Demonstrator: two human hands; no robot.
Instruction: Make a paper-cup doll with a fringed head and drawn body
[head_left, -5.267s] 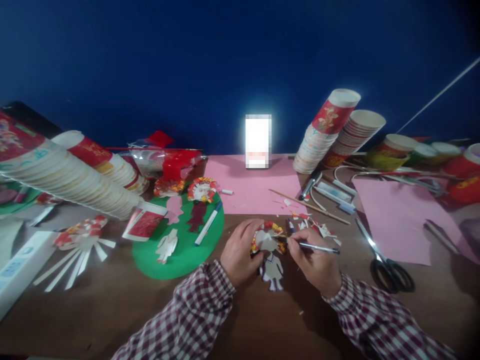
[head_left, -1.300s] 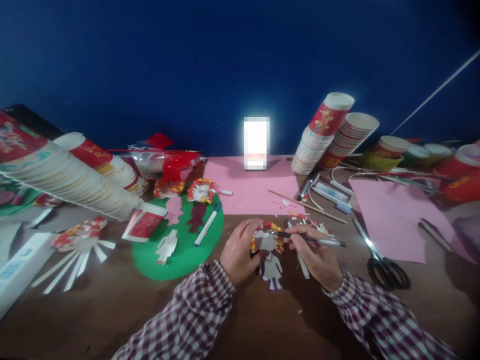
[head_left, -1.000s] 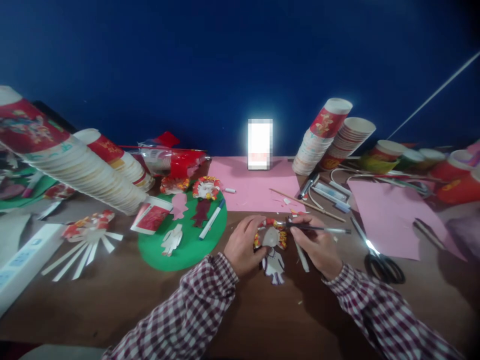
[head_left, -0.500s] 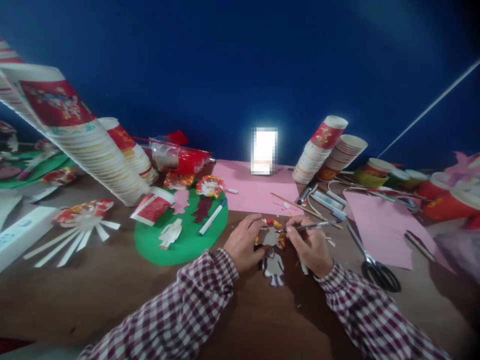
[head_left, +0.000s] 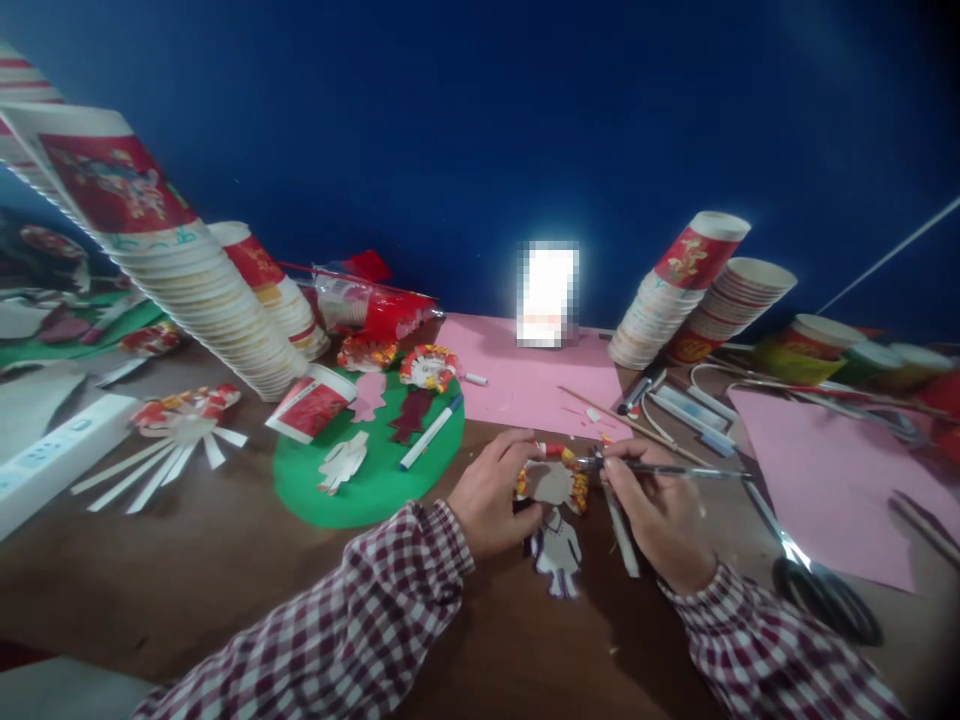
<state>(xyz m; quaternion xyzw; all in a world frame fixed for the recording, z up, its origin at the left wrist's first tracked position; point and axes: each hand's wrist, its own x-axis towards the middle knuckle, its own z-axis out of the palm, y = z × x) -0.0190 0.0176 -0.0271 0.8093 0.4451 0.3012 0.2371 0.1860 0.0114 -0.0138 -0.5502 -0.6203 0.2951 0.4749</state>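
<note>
My left hand (head_left: 496, 492) is curled at the left edge of a paper cutout (head_left: 551, 482) with a pale middle and a red-and-yellow curled rim, gripping it against the table. Just below that lies a white doll-shaped paper cutout (head_left: 557, 555) with a purple outline and a dark drawn neckline. In my right hand (head_left: 664, 515) is a slim pen (head_left: 675, 470), pinched between thumb and fingers. Its tip points left, by the rim's right side. A narrow pale strip (head_left: 621, 535) lies under my right hand.
A green paper disc (head_left: 300, 500) bears small cutouts and a marker (head_left: 431, 432). Tall paper cup stacks (head_left: 202, 290) lean at left, more (head_left: 679, 290) at right. Scissors (head_left: 825, 590) lie right of my right hand, near pink paper (head_left: 847, 480). A bright blurred panel (head_left: 549, 293) stands behind.
My right hand has moved right, drawing the pen tip from the cutout's middle toward its right rim. My left hand stays at the cutout. The whole view has shifted slightly.
</note>
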